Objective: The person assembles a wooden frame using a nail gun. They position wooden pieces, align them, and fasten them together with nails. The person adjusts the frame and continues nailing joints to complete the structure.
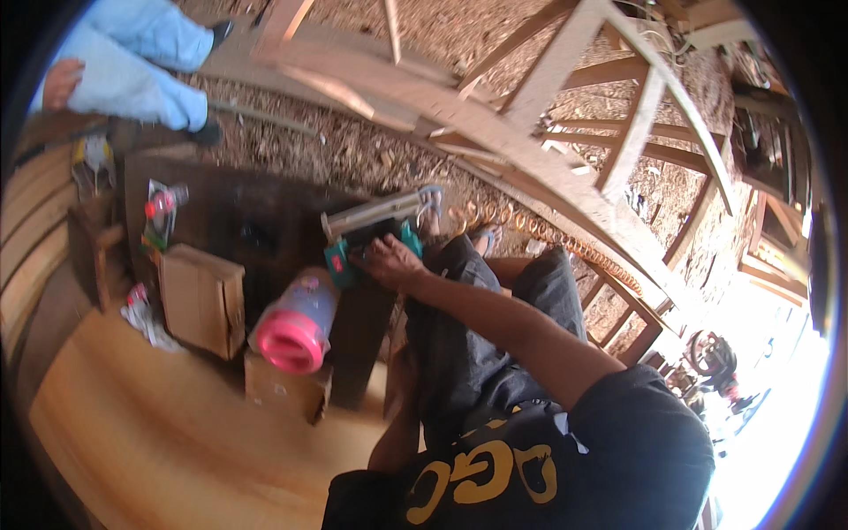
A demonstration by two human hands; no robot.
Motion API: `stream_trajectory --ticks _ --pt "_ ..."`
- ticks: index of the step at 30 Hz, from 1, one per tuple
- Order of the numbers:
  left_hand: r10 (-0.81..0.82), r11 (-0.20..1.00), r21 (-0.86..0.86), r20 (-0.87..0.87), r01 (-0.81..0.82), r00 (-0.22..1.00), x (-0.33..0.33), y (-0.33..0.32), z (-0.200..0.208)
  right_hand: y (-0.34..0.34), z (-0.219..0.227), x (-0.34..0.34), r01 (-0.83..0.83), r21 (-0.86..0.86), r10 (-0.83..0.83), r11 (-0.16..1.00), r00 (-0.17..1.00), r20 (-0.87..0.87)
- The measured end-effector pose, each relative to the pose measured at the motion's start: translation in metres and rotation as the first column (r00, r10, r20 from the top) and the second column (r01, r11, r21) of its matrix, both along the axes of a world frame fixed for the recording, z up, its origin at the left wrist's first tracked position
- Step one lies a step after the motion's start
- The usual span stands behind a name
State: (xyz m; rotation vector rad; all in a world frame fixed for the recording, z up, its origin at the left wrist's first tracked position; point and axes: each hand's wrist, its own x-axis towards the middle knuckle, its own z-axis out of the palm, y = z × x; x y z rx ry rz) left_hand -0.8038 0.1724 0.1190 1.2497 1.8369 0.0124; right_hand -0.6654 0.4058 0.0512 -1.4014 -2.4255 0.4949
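Observation:
Over the dark bench top [234, 208], my right hand [395, 263] rests on a teal and black nail gun [338, 264], fingers bent over its black part. Beyond the hand lies a long pale metal bar [375, 213], which seems to belong to the same tool. My left forearm [397, 437] runs up beside my leg. The left hand is in shadow by the bench edge, and its fingers do not show. Close to the tool, a clear jug with a pink lid [291, 343] lies tilted toward me.
Cardboard boxes [201, 296] [281, 386] stand left of me, near a crumpled plastic bag [148, 320] and a red-capped packet [161, 210]. An orange coiled hose [565, 234] runs rightward. Large wooden frames [565, 168] lie across shavings. A person in light blue trousers [146, 84] is at far left.

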Motion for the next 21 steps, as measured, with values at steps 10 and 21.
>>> stream_trajectory --ticks 10,21 --pt "-0.219 0.975 0.04 0.04 0.218 0.975 -0.028 0.024 -0.002 0.002 0.062 0.064 0.05 -0.024 -0.055 0.998 0.965 -0.256" --pt "-0.64 0.352 0.929 0.33 -0.118 0.694 0.134 0.258 0.148 -0.004 0.324 0.298 0.297 0.266 -0.343 0.917 0.928 0.146"
